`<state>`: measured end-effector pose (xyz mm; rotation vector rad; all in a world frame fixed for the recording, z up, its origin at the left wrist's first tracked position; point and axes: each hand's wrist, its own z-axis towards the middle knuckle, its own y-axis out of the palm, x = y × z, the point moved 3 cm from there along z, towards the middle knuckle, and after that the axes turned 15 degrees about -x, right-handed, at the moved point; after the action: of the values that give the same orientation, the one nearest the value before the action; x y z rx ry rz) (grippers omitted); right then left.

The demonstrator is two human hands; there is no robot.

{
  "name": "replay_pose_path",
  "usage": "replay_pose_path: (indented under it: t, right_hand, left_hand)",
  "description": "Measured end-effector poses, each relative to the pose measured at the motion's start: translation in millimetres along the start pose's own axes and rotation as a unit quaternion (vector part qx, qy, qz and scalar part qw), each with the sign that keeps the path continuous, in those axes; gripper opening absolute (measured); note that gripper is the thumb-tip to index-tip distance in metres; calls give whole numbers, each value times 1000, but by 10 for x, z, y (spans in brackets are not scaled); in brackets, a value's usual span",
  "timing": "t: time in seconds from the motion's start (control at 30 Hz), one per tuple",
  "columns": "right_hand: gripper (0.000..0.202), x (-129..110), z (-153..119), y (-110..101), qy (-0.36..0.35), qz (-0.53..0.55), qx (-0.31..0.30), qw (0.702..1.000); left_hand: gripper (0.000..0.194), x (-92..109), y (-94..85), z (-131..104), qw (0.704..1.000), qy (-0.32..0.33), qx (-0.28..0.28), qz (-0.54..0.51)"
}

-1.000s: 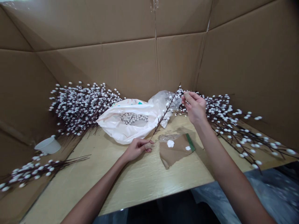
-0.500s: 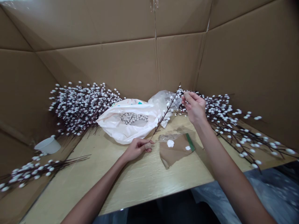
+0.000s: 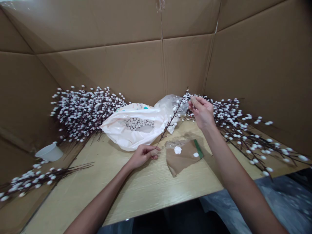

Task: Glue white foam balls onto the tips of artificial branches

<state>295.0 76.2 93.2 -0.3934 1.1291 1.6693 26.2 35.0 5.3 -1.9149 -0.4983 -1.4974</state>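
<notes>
My left hand (image 3: 145, 156) pinches the lower end of a thin dark branch (image 3: 168, 126), which slants up to the right and bears a few white berries near its top. My right hand (image 3: 201, 110) is raised beside the branch's upper part, its fingers pinched together; what they hold, if anything, is too small to tell. Behind my left hand sits an open white plastic bag (image 3: 124, 139) with many white berries (image 3: 138, 123) inside. A piece of brown cardboard (image 3: 184, 164) with a green edge and two white blobs (image 3: 177, 150) lies between my hands.
A large bundle of white-berried branches (image 3: 85, 113) rests at the back left, another (image 3: 231, 117) at the right. At the left are a white cup (image 3: 49, 152) and a smaller bundle (image 3: 34, 178). Cardboard walls (image 3: 102, 71) enclose the table (image 3: 136, 191). A clear bag (image 3: 167, 102) lies behind.
My right hand has shifted very slightly left, toward the branch. My left hand and the branch have stayed in place.
</notes>
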Motion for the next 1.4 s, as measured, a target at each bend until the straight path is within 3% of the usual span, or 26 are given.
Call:
replay_pose_path:
  t: [0.53, 0.73, 1.03, 1.4]
  right_hand:
    - [22, -17, 11, -21, 22, 59, -20, 998]
    - [24, 5, -17, 14, 30, 21, -15, 999]
    - [22, 102, -78, 62, 100, -27, -20, 994]
    - [20, 91, -92, 98, 116, -43, -42, 991]
  left_hand:
    - [50, 12, 9, -4, 1000, 2, 3, -20]
    - [46, 12, -5, -2, 998, 22, 12, -53]
    - [44, 20, 16, -28, 998, 26, 10, -63]
    - [44, -1, 9, -12, 998, 28, 4, -61]
